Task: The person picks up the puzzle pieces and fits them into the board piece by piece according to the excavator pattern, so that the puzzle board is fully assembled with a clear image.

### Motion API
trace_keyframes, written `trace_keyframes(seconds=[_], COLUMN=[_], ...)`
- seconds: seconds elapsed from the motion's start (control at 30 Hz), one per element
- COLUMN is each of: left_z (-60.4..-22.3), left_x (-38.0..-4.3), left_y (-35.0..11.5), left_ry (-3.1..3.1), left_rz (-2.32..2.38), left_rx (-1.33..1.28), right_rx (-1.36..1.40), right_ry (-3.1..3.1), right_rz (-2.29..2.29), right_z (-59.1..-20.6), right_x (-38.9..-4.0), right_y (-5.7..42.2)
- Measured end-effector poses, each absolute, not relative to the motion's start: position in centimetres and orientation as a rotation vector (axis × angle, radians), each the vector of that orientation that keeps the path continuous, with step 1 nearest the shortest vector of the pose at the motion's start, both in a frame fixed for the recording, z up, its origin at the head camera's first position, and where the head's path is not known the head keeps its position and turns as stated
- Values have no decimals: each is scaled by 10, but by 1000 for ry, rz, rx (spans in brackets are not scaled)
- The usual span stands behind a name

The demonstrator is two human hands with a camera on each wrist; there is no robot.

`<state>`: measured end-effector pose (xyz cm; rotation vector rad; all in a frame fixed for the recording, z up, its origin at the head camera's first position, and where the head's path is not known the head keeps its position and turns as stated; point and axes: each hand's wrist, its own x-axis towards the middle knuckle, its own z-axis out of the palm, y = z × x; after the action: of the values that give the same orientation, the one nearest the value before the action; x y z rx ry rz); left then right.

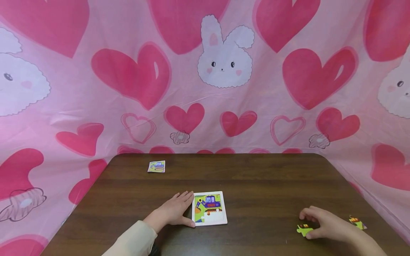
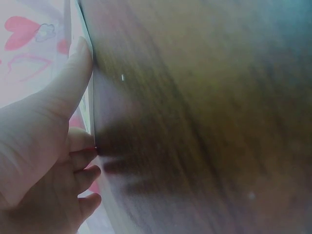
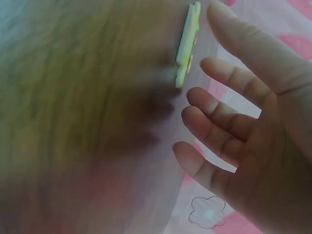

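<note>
A jigsaw puzzle tray (image 1: 225,213) with a white rim lies on the table, its picture a purple excavator on green. White backing shows in the lower right part of the picture. My left hand (image 1: 174,210) rests at the tray's left edge, fingers straight at the upper side and thumb at the lower corner. Over on the right, a green puzzle piece (image 1: 302,231) lies on the wood. Around it hovers my right hand (image 1: 330,223), thumb and fingers spread apart. The right wrist view shows the puzzle piece (image 3: 186,46) edge-on beside the thumb tip, with a gap to the fingers.
Another green and orange puzzle piece (image 1: 357,222) lies beyond the right wrist, near the table's right side. A small excavator picture card (image 1: 156,166) is at the back left of the brown table (image 1: 256,177). A pink heart-print cloth (image 1: 224,99) hangs around the table.
</note>
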<state>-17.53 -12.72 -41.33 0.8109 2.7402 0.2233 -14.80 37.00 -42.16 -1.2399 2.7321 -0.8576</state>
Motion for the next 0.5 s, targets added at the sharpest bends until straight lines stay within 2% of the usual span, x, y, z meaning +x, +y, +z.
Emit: trace_keyframes(seconds=[0.5], left_z=[-413], left_x=[-175], left_y=[-127], left_ry=[2743], left_rz=[226], left_rx=[811], right_rx=[-1323], right_ry=[2785], right_rz=[-788], right_z=[-428], right_x=[-146], right_y=[376])
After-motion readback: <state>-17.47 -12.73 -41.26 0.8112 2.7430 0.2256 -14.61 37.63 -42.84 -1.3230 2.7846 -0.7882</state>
